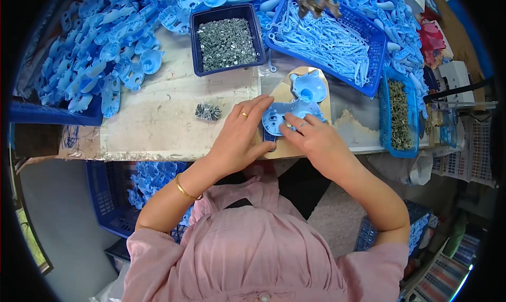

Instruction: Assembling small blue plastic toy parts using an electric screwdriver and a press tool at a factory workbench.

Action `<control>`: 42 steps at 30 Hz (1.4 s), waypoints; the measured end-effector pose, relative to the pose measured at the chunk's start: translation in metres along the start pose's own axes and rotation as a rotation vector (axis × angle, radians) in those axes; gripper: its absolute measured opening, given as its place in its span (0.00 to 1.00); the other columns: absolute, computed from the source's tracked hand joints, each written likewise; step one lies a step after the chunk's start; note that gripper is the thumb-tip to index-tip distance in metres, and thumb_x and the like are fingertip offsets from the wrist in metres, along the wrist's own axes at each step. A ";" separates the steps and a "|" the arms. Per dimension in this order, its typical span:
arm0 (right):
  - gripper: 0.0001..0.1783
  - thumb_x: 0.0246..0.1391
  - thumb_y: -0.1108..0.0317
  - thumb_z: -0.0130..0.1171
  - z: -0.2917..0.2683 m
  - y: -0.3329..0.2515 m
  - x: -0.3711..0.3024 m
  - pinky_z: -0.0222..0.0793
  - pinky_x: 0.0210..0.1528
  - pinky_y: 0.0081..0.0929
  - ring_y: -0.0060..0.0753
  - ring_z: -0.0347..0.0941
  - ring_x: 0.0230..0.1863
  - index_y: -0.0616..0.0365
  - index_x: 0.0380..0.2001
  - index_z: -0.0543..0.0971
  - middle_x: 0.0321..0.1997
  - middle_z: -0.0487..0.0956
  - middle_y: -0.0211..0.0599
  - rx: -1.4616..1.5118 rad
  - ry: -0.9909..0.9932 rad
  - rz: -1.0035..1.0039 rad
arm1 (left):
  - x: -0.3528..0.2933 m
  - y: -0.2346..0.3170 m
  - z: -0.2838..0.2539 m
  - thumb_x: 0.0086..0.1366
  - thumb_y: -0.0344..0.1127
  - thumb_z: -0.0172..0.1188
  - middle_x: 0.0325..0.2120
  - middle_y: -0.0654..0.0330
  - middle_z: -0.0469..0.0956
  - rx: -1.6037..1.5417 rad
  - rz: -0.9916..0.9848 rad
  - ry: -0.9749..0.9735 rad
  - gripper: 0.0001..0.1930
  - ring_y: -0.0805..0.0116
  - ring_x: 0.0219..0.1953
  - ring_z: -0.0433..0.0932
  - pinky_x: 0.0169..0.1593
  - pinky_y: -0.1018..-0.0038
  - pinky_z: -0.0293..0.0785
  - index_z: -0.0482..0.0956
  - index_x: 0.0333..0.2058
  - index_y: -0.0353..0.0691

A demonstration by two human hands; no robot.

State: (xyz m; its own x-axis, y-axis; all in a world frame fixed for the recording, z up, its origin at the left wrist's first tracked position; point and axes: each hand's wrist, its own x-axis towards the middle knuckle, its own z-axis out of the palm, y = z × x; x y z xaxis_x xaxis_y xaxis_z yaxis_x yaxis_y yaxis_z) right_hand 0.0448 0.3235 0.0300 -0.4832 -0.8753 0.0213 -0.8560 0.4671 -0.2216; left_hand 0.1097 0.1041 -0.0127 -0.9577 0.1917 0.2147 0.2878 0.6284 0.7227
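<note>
A light blue plastic shell with a round cup at its far end and a wider body lies on a tan board at the table's front edge. My left hand is beside the shell's left side, fingers stretched and thumb apart, fingertips touching its rim. Under that thumb shows a small dark blue piece. My right hand bends over the shell's near part, thumb and fingertips drawn together on it. Whatever small thing they pinch is hidden. Left of my hands sits a small heap of metal pieces.
Beyond the shell stand a dark bin of small metal parts and a blue basket of thin blue plastic rods. A light blue tray of brassy parts is at right. Blue shells pile up at left. A metal fixture hangs overhead.
</note>
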 end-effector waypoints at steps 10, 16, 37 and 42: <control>0.23 0.51 0.74 0.56 -0.003 -0.001 0.003 0.76 0.51 0.38 0.44 0.74 0.53 0.54 0.54 0.78 0.62 0.74 0.37 -0.014 -0.126 0.048 | 0.004 0.008 0.000 0.48 0.31 0.73 0.65 0.45 0.63 0.012 0.000 -0.016 0.46 0.42 0.64 0.63 0.67 0.56 0.62 0.61 0.66 0.38; 0.11 0.59 0.70 0.59 -0.015 0.050 0.014 0.76 0.47 0.38 0.46 0.80 0.44 0.57 0.44 0.84 0.45 0.82 0.42 0.474 -0.042 -0.025 | 0.001 0.015 -0.007 0.54 0.33 0.71 0.67 0.45 0.62 -0.016 -0.053 -0.036 0.43 0.44 0.67 0.60 0.69 0.55 0.56 0.60 0.68 0.37; 0.08 0.52 0.70 0.64 -0.048 0.200 0.017 0.72 0.31 0.27 0.24 0.75 0.26 0.61 0.33 0.78 0.24 0.79 0.33 0.318 0.518 0.538 | 0.033 0.048 -0.006 0.62 0.34 0.65 0.63 0.48 0.66 0.001 0.088 0.037 0.27 0.42 0.64 0.62 0.66 0.54 0.62 0.71 0.60 0.38; 0.06 0.55 0.70 0.65 -0.057 0.182 -0.013 0.73 0.35 0.20 0.20 0.76 0.31 0.60 0.32 0.78 0.30 0.81 0.33 1.057 0.589 0.804 | 0.044 0.052 -0.001 0.64 0.31 0.64 0.61 0.51 0.70 -0.064 0.125 0.010 0.26 0.49 0.64 0.66 0.66 0.58 0.62 0.70 0.60 0.37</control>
State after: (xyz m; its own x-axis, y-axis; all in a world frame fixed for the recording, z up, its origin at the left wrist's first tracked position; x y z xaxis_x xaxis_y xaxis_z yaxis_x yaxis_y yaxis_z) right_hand -0.1156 0.4275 0.0451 -0.9845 -0.1275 -0.1208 0.0842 0.2611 -0.9616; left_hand 0.0830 0.1447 0.0351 -0.9145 0.2580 0.3117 0.4042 0.5503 0.7306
